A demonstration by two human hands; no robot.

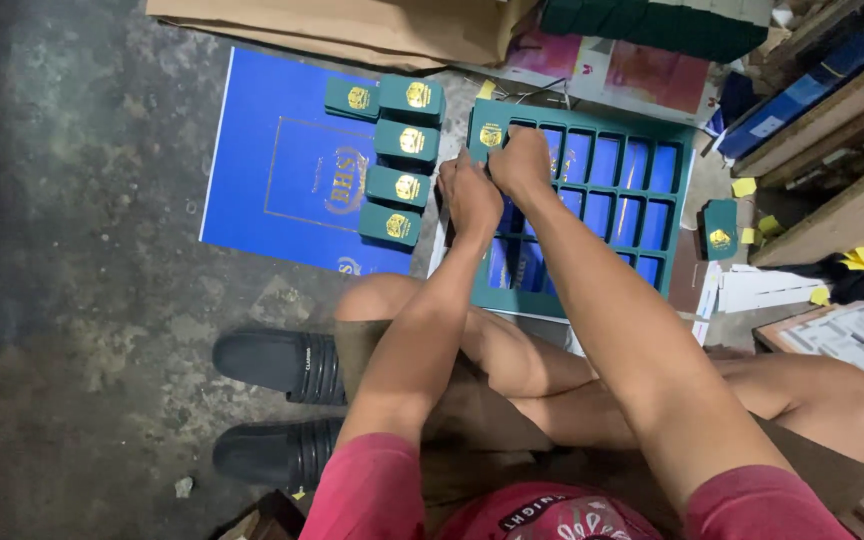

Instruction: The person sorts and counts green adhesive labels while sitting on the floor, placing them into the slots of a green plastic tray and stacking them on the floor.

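Left hand [472, 195]: rests on the near-left edge of the green tray [680, 215], fingers curled down against it; whether they grip anything cannot be told.
Right hand [520, 160]: fingers closed around a small green box [489, 136] with a gold emblem, at the tray's far-left corner, just beside the left hand.
Green tray: lies flat on the floor [72, 200] before the person's crossed legs; its rows of slots show blue through them.
Row of boxes [398, 186]: five more small green boxes with gold emblems lie on a blue sheet [262, 150], just left of the tray.
Single box [720, 229]: lies alone on the floor right of the tray.
Sandals [282, 362]: two black ones, beside the left knee.
Cardboard [352, 25]: brown, beyond the blue sheet.
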